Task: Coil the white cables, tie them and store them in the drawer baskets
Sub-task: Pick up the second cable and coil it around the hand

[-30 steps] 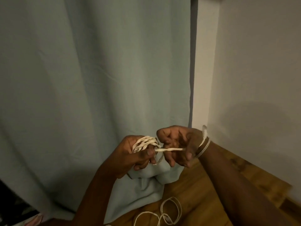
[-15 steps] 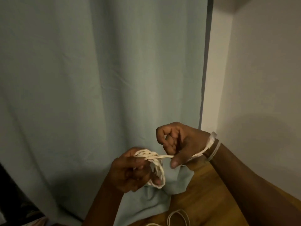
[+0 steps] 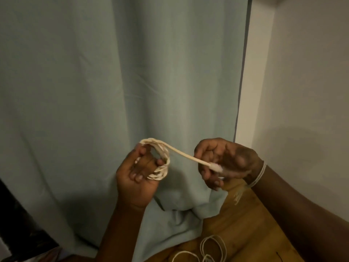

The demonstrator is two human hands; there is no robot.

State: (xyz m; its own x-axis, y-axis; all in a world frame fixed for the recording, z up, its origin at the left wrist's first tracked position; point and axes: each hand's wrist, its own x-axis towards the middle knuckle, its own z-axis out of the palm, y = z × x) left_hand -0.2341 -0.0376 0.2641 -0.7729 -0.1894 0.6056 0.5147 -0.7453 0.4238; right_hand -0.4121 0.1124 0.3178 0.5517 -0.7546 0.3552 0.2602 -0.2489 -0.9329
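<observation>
The left hand [image 3: 136, 174] holds a coil of thin white cable [image 3: 158, 159] looped around its curled fingers. The coil's free end [image 3: 214, 166] stretches to the right hand [image 3: 224, 163], which seems to pinch it, blurred. More loose white cable loops [image 3: 213, 250] lie on the wooden floor [image 3: 245, 224] below.

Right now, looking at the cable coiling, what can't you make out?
- Drawer baskets: none in the head view.
- Loose white cables on the wooden floor: cut off by the bottom edge.
- Plug in the right hand: motion-blurred, type unclear.
- Coil: partly hidden by left hand fingers.
</observation>
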